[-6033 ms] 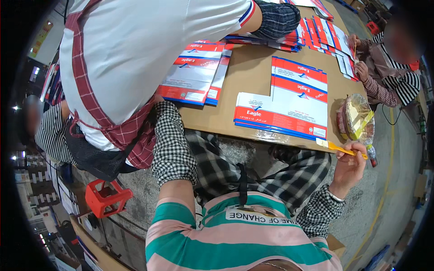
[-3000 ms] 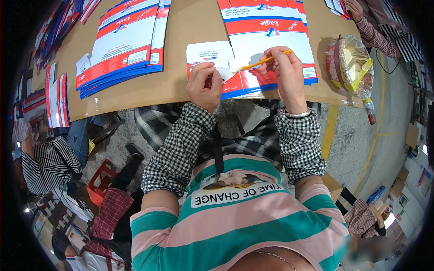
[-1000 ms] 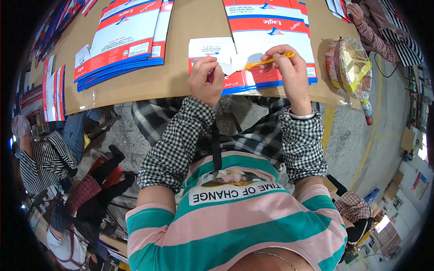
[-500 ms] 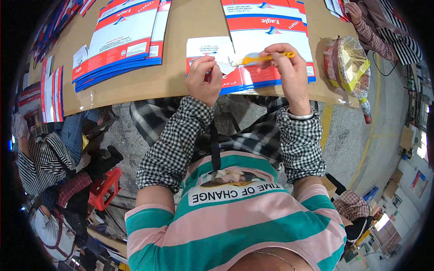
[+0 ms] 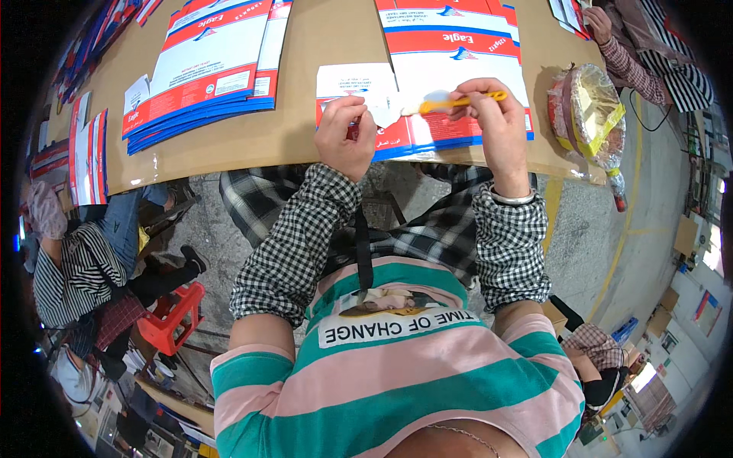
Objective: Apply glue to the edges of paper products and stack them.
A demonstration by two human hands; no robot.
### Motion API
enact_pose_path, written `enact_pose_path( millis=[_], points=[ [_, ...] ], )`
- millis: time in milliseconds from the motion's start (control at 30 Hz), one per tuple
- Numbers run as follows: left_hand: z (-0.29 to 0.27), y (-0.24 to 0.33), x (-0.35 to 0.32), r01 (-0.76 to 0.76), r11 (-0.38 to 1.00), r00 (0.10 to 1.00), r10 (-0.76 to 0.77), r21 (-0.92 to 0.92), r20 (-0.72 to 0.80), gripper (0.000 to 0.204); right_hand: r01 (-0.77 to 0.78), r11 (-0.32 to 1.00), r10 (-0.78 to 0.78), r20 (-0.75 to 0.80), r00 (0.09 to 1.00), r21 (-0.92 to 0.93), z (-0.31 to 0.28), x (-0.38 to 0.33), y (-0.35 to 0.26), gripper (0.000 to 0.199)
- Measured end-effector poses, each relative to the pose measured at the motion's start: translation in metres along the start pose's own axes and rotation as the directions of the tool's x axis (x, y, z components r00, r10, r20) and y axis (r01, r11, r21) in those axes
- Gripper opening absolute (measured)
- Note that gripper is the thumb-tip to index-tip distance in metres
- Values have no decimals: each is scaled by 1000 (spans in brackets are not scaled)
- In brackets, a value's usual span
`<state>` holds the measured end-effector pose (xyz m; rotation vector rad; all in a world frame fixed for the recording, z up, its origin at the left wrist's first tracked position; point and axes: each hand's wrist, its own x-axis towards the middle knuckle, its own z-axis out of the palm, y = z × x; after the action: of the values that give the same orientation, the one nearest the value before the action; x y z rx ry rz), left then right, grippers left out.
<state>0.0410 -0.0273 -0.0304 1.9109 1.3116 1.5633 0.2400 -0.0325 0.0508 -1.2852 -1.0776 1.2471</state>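
My left hand (image 5: 347, 139) is closed in a pinch at the edge of a white carton flap (image 5: 379, 105), which lies over flat printed cartons. In my right hand (image 5: 498, 126) is a brush (image 5: 467, 99) with a yellow handle, held between thumb and fingers. Its pale bristle tip points left and is just right of the flap; I cannot tell whether it touches. Something translucent shows by the right fingers, too blurred to name. Below both hands lies a stack of red, white and blue flat cartons (image 5: 458, 57).
A second stack of flat cartons (image 5: 202, 69) is at the left on the brown table (image 5: 328, 38). Near the right edge stands a plastic-wrapped container (image 5: 586, 114). A co-worker's hand (image 5: 598, 24) is at the far right. People and a red stool (image 5: 172, 317) are at left.
My right hand and the brush have moved slightly right, so the tip is farther from my left hand. My left hand has barely moved. A co-worker at left has shifted.
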Motion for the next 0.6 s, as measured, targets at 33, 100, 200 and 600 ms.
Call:
enact_pose_path(
  millis=[33,100,200,600],
  points=[
    [0,1,0,18,1000,1000,-18,-10,-1,13,8,999,-7,-38,999,45,0,1,0,15],
    [0,2,-1,36,999,999,-36,-24,3,13,17,996,-10,-82,997,89,0,3,2,16],
    [-1,3,-1,53,999,999,-52,-12,11,12,7,988,16,-145,989,156,5,7,7,19],
    [-1,2,-1,53,998,998,-53,-16,17,12,-73,984,98,-152,983,165,6,15,17,22]
  ],
)
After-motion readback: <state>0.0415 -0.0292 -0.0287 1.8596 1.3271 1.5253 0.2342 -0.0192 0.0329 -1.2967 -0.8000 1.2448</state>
